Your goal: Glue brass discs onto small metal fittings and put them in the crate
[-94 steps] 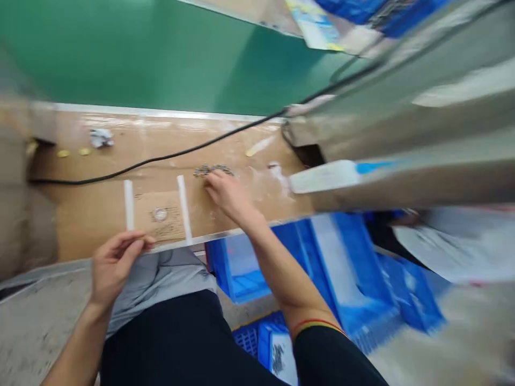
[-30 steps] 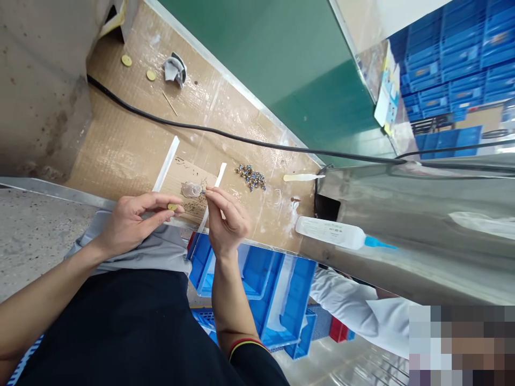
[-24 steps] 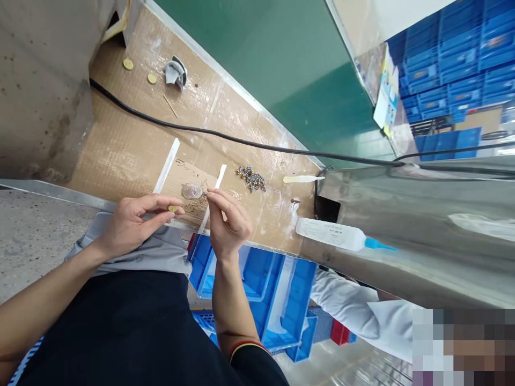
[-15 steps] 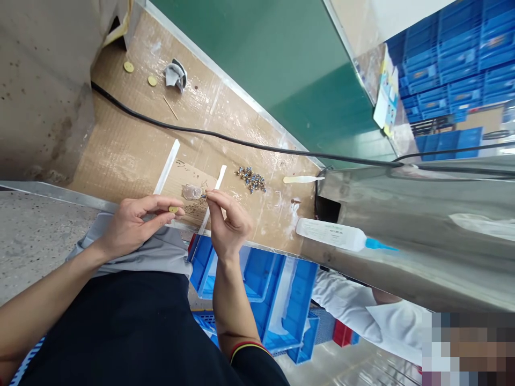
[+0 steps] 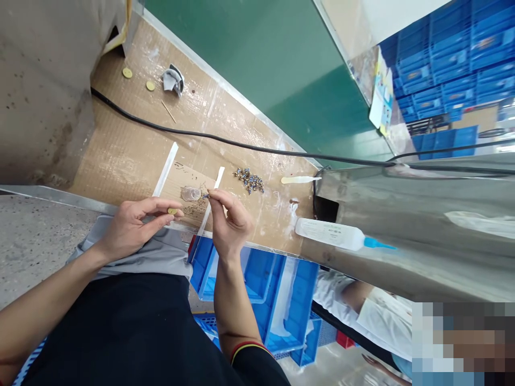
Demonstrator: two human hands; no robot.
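Head view: left hand (image 5: 129, 228) and right hand (image 5: 230, 219) held above the cardboard (image 5: 120, 155), both pinching.
Left thumb and forefinger press together on a brass disc (image 5: 173, 211); right fingers, curled, pinch a tiny blue-tipped stud (image 5: 206, 195), just beside a clear dish (image 5: 191, 193). Loose studs (image 5: 248, 181) lie on the cardboard, near the right hand.

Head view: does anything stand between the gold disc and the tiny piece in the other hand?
Nothing visible. The left hand holds the gold disc, the right hand the tiny piece; a clear dish lies just beside the gap.
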